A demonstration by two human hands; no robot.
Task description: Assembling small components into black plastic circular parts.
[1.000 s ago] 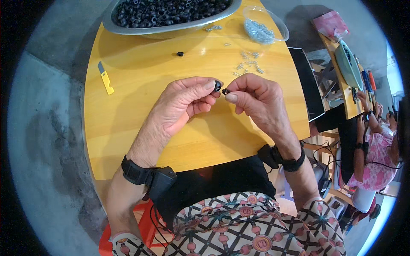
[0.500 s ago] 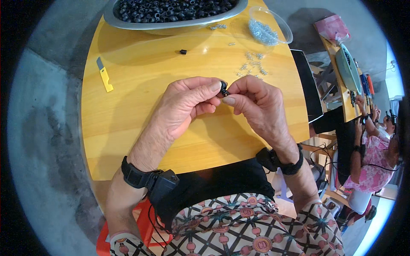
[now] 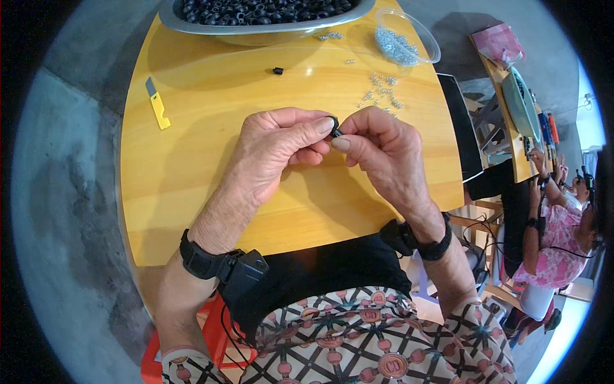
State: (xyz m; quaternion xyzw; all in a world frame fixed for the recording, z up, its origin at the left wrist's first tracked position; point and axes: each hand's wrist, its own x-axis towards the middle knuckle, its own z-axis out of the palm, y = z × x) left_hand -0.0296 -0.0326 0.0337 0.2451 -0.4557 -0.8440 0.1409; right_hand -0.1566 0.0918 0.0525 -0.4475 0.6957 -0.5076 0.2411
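Over the middle of the table, my left hand [image 3: 275, 150] is closed, pinching a small black plastic part [image 3: 336, 130] between thumb and forefinger. My right hand [image 3: 387, 153] meets it from the other side, its thumb and forefinger pinched on the part's lower end. Fingertips cover much of the part, so its full shape is hidden. Beyond the hands lies a single small black plastic piece [image 3: 277, 71]. Loose small silvery pieces [image 3: 384, 93] are scattered to the far right of the hands.
A metal basin [image 3: 268, 29] of black plastic pieces stands at the back. Beside it is a clear tub [image 3: 417, 59] of silvery pieces. A yellow-handled knife [image 3: 157, 109] lies at left. Another person [image 3: 553, 237] sits at a side table with a pale green basin [image 3: 521, 105].
Both hands stay together on the black part, which has turned slightly between the fingers. The right thumb has shifted a little up and left. The whole view has moved slightly.
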